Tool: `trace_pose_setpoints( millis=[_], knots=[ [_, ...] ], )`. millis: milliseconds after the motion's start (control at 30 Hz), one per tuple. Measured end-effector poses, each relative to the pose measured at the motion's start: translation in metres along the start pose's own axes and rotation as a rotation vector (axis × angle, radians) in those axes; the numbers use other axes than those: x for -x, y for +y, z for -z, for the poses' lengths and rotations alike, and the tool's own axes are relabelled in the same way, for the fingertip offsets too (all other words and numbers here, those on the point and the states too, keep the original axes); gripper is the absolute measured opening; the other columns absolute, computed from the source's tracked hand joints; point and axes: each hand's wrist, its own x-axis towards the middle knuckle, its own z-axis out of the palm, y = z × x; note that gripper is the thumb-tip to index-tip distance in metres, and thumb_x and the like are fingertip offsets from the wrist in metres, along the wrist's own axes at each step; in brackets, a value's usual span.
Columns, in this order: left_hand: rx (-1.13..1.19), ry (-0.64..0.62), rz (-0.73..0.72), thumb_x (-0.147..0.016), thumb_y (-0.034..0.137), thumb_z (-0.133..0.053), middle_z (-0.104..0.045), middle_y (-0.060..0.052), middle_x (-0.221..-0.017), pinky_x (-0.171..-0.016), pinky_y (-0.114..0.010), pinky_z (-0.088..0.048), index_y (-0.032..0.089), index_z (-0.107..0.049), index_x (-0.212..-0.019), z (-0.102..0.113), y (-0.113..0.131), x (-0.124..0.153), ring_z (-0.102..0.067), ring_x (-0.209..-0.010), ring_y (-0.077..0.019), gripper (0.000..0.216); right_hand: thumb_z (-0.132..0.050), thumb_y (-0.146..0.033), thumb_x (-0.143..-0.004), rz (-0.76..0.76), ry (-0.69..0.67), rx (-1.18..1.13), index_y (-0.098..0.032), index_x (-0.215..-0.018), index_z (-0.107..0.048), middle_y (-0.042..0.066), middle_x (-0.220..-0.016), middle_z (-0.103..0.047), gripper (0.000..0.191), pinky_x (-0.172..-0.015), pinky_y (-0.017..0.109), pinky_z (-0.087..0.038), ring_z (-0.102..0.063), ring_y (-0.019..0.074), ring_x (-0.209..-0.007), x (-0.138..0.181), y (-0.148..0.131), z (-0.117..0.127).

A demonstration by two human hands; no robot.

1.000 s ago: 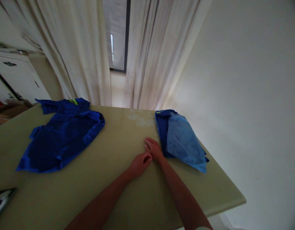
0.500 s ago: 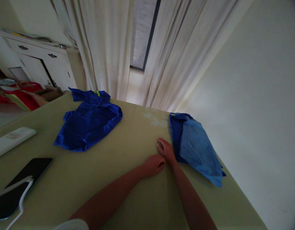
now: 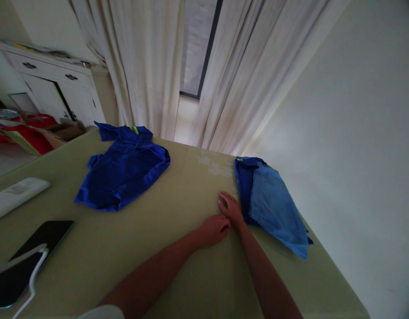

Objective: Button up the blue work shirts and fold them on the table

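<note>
My left hand (image 3: 213,229) rests on the tabletop, curled into a loose fist with a dark hollow at the curl and nothing visible in it. Touching or just beside it, my right hand (image 3: 231,209) lies with the fingers bent and a gap between thumb and fingers; it holds nothing. Right of my right hand, close to its wrist, are folded clothes (image 3: 274,204), light blue denim over darker blue cloth. A bright blue short-sleeved shirt (image 3: 125,173) with a yellow-green mark at the collar lies spread and rumpled to the left, apart from both hands.
On the left of the table (image 3: 178,195) lie a black tablet or phone (image 3: 41,241), a white cable (image 3: 33,277) across it, and a long white object (image 3: 20,195). A wall (image 3: 364,155) runs along the right edge. Curtains (image 3: 148,66) and a white cabinet (image 3: 58,84) stand behind.
</note>
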Motion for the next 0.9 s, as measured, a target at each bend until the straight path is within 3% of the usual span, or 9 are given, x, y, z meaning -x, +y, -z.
trace_pose_setpoints(
  millis=[167,267,367,467,567,633,700,800,900],
  knots=[
    [0.022,-0.019,0.012,-0.097,0.021,-0.056,-0.075,-0.006,-0.109,-0.095,-0.033,-0.051,0.019,-0.071,-0.106,0.005,0.0,-0.007,-0.068,-0.102,-0.0203,0.017,-0.054,-0.039,-0.098,0.0,-0.014,0.012,-0.017,-0.137,-0.068,0.015,-0.146,-0.065,0.047,-0.123,0.051,-0.041,-0.057,0.0296,-0.141,-0.001,-0.001,0.002],
    [-0.071,0.015,0.14,-0.096,0.026,-0.059,-0.073,-0.008,-0.126,-0.105,-0.035,-0.048,0.022,-0.069,-0.124,0.048,-0.015,-0.005,-0.067,-0.117,-0.0224,0.03,-0.054,-0.039,-0.099,-0.001,-0.014,0.022,-0.018,-0.137,-0.068,0.016,-0.147,-0.064,0.046,-0.122,0.051,-0.041,-0.057,0.0296,-0.141,0.0,-0.002,0.002],
    [-0.42,0.213,0.545,-0.097,0.032,-0.057,-0.063,-0.013,-0.147,-0.117,-0.046,-0.039,0.022,-0.062,-0.14,0.124,-0.044,0.028,-0.056,-0.136,-0.0306,0.045,-0.053,-0.039,-0.1,0.001,-0.014,0.032,-0.02,-0.137,-0.068,0.015,-0.146,-0.065,0.045,-0.122,0.051,-0.041,-0.058,0.0288,-0.14,0.0,-0.004,0.003],
    [-0.79,0.488,1.037,-0.094,0.038,-0.061,-0.045,-0.024,-0.161,-0.12,-0.061,-0.03,0.014,-0.049,-0.154,0.197,-0.076,0.09,-0.038,-0.15,-0.0435,0.066,-0.053,-0.04,-0.1,0.0,-0.019,0.047,-0.019,-0.137,-0.069,0.016,-0.145,-0.065,0.045,-0.121,0.051,-0.042,-0.06,0.0297,-0.137,-0.002,-0.003,0.002],
    [-0.76,0.418,1.282,-0.1,0.048,-0.052,-0.058,-0.031,-0.145,-0.107,-0.057,-0.044,0.006,-0.055,-0.144,0.236,-0.087,0.138,-0.051,-0.139,-0.0462,0.062,-0.054,-0.041,-0.098,0.008,-0.017,0.058,-0.019,-0.135,-0.07,0.016,-0.144,-0.066,0.046,-0.119,0.051,-0.044,-0.061,0.0308,-0.135,-0.004,-0.001,0.001],
    [-0.646,0.267,1.263,-0.105,0.046,-0.043,-0.069,-0.027,-0.128,-0.099,-0.048,-0.051,0.009,-0.059,-0.137,0.234,-0.078,0.144,-0.064,-0.126,-0.0401,0.051,-0.053,-0.041,-0.098,0.014,-0.009,0.06,-0.019,-0.134,-0.07,0.016,-0.143,-0.067,0.046,-0.119,0.051,-0.044,-0.061,0.0313,-0.134,-0.005,-0.001,0.0],
    [-0.585,0.17,1.144,-0.106,0.037,-0.04,-0.074,-0.021,-0.121,-0.096,-0.043,-0.053,0.014,-0.057,-0.138,0.208,-0.057,0.13,-0.07,-0.118,-0.0339,0.042,-0.052,-0.043,-0.098,0.009,-0.002,0.052,-0.018,-0.133,-0.07,0.016,-0.143,-0.067,0.046,-0.118,0.052,-0.044,-0.061,0.0317,-0.134,-0.006,-0.001,0.0],
    [-0.501,0.056,0.877,-0.105,0.021,-0.036,-0.072,-0.022,-0.126,-0.097,-0.044,-0.054,0.014,-0.055,-0.141,0.139,-0.005,0.1,-0.071,-0.117,-0.032,0.04,-0.047,-0.046,-0.1,-0.009,0.015,0.017,-0.017,-0.128,-0.073,0.018,-0.139,-0.069,0.048,-0.117,0.052,-0.045,-0.062,0.0322,-0.132,-0.007,-0.004,0.0],
    [-0.255,-0.166,0.564,-0.104,0.034,-0.05,-0.074,-0.013,-0.129,-0.103,-0.038,-0.054,0.025,-0.061,-0.138,0.071,0.053,0.091,-0.071,-0.119,-0.0265,0.037,-0.041,-0.054,-0.102,-0.055,0.035,-0.065,-0.016,-0.12,-0.076,0.018,-0.132,-0.073,0.054,-0.117,0.052,-0.045,-0.065,0.0328,-0.128,-0.003,-0.008,0.004]
  ],
)
